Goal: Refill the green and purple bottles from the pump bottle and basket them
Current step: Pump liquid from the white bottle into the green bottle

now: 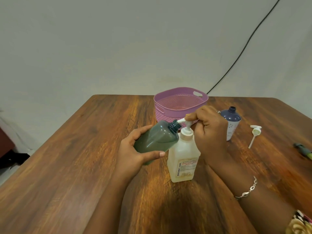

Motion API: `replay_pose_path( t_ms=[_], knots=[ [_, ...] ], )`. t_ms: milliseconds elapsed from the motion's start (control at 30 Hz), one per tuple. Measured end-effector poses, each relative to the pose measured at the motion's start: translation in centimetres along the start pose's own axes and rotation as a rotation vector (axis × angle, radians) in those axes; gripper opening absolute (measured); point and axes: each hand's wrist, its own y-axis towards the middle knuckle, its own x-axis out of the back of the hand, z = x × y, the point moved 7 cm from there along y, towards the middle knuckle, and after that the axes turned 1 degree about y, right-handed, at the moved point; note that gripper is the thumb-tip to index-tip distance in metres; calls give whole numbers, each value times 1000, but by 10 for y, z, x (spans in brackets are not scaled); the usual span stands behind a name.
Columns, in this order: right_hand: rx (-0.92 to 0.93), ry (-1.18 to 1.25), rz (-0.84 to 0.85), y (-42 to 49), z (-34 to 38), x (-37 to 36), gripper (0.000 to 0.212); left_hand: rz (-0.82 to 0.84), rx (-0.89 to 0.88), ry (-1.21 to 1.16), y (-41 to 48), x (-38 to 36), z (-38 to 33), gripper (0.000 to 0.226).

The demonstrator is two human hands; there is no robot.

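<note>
Here was the danger: the green bottle (pixel 157 141) was tipped almost onto its side, its open neck just meeting the spout (pixel 181 121) of the pump bottle (pixel 183 159). The fit looked loose. A hard press could have shot liquid past the neck onto the table (pixel 84 149), or the spout could have slipped out. How full the green bottle was, I couldn't tell, but at that tilt it might have run back out. Nothing steadied the pump bottle's body either, so a sideways shove could have rocked it.

The left hand (pixel 133 154), left of the pump bottle, had its palm up and its fingers and thumb wrapped round the green bottle, holding it off the table. The right hand (pixel 207 130) was over the pump bottle with its fingers curled onto the pump head, gripping it.

The purple bottle (pixel 230 120) stood uncapped, behind and right of the pump bottle. A loose cap (pixel 255 134) lay further right. The basket (pixel 205 98) sat behind the pump bottle, with neither bottle in it.
</note>
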Motion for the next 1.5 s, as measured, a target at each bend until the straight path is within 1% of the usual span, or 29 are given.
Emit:
replay_pose_path(
  t_ms=[133,233,333,467,600,667,800,933,1000,1133,1200,1333,1433,1500],
  knots=[
    [51,-134,-16,-4,7,-8,24,-13,6,-5,1,2,2,76],
    [60,-179,-24,-11,5,-12,21,-13,3,31,1,0,3,78],
    [61,-141,-18,-8,3,-9,23,-7,6,30,2,-1,2,72],
    [32,-47,1,5,2,-4,26,10,-8,14,4,1,-2,76],
    [26,-152,-33,0,5,-12,18,3,-8,8,4,1,1,75],
    [34,-179,-39,-5,3,-16,20,-3,-11,27,3,1,3,73],
    [42,-134,-46,-9,1,-11,19,-4,1,34,5,0,4,70],
    [51,-74,-7,4,4,-4,26,-3,-15,32,6,0,1,76],
    [68,-86,-1,7,6,-5,24,1,-15,20,5,1,1,76],
    [61,-117,-41,-4,2,-15,20,-1,-7,17,4,1,3,74],
    [62,-100,-51,-8,-1,-15,21,3,-11,20,5,1,3,71],
    [68,-66,-37,-2,1,-8,23,8,-13,21,6,1,2,72],
    [128,-93,-4,4,9,-8,23,17,-15,-1,6,2,0,71],
    [142,-120,-27,0,10,-9,24,21,-14,-10,6,3,0,73]
  ],
)
